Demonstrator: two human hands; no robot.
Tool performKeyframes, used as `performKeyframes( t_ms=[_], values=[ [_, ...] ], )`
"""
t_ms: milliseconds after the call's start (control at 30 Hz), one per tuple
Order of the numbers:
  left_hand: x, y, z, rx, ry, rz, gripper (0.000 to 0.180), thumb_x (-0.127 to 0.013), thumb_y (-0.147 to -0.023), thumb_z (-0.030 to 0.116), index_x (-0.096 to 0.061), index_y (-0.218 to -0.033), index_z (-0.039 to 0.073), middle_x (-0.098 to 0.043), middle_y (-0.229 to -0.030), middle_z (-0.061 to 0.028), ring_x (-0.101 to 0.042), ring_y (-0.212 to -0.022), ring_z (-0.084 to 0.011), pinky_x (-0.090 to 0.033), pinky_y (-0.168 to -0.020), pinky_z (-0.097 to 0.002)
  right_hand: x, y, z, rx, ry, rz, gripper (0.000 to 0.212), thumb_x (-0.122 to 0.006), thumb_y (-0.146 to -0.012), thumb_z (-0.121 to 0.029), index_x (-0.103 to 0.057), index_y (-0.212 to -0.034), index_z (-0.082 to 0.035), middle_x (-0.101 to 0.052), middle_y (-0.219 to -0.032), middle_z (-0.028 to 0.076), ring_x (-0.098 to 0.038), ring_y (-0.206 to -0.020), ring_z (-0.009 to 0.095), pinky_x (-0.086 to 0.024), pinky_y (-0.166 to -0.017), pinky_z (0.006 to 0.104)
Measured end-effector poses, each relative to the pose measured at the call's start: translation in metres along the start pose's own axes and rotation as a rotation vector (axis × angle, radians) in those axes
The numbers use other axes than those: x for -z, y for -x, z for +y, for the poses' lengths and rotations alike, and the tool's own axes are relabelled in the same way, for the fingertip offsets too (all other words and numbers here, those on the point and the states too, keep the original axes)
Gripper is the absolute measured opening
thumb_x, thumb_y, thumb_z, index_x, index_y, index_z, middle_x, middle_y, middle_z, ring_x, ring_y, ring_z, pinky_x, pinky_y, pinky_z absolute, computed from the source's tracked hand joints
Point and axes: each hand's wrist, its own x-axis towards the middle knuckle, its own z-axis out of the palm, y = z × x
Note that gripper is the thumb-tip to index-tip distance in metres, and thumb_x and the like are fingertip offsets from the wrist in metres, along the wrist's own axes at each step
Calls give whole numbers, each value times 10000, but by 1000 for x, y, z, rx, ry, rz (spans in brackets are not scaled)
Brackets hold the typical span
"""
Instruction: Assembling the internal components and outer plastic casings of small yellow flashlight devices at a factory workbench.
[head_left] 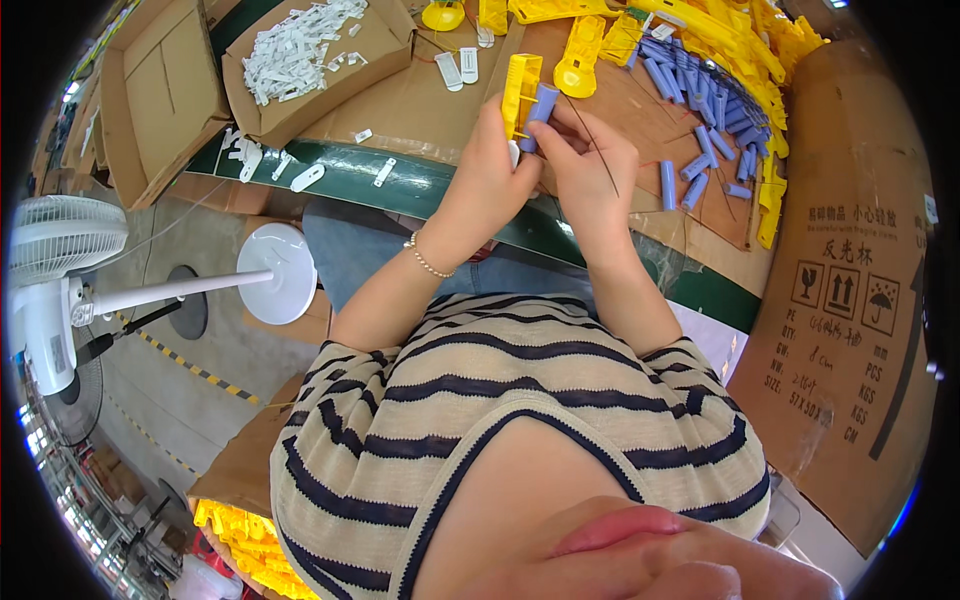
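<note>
Above the bench, my left hand (490, 155) is closed around an upright yellow plastic housing (518, 88). My right hand (597, 170) pinches a purple-blue cylindrical battery (541, 112) against the housing's right side. A thin dark wire (597, 150) runs across my right fingers. Part of a small white piece shows at the bottom of the housing, mostly covered by my left fingers. Just beyond my hands lies another yellow housing (577, 62). Loose batteries (668, 186) with wires are heaped to the right of my right hand.
A cardboard box (335, 95) of small white parts stands at the back left, beside another box (165, 110). Loose white pieces (308, 178) lie along the green bench edge (340, 170). A large carton (850, 300) stands right; a white fan (65, 235) is left. Yellow parts (790, 35) pile up at far right.
</note>
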Motion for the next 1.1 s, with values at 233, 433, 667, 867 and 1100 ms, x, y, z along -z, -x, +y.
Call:
performKeyframes(
  t_ms=[233, 433, 667, 867, 1100],
  values=[
    [0, -3, 0, -65, 4, -27, 501, -581, -807, 83, -324, -1220, -37, -499, -1087, -270, -537, -985, -421, -455, -822, -415, -2, -2, -2, 228, 321, 0, 157, -631, -791, -16, -623, -930, 56, -617, -732, 124, -568, -626, 138, -449, -573, 261],
    [1, -3, 1, -128, -64, -9, 501, -595, -813, 105, -327, -1213, -34, -512, -1062, -253, -564, -950, -385, -473, -786, -400, 0, -7, 7, 255, 393, -38, 149, -658, -755, -23, -619, -876, 55, -585, -689, 124, -556, -604, 156, -444, -574, 259],
    [14, 0, -2, 107, 509, -211, 393, -584, -866, 160, -398, -1173, 2, -563, -948, -83, -598, -754, -122, -508, -648, -263, 7, -22, 7, -225, -213, -178, 436, -707, -766, -161, -536, -1113, 41, -568, -730, 32, -573, -651, 134, -476, -517, 255],
    [23, 6, -7, 104, 331, -300, 350, -562, -886, 184, -449, -1164, 5, -604, -847, -121, -608, -709, -229, -498, -675, -326, 14, -23, 19, -312, -404, -472, 323, -644, -833, -193, -566, -1051, 33, -624, -940, 114, -612, -808, 162, -507, -648, 282],
    [102, 14, 4, 17, -498, 10, 165, -620, -833, 149, -665, -901, 6, -648, -820, -123, -582, -660, -195, -460, -617, -286, 43, -34, 34, -438, -693, -341, 398, -489, -920, -323, -487, -1135, 13, -618, -990, 197, -651, -844, 277, -555, -697, 401]
  ],
)
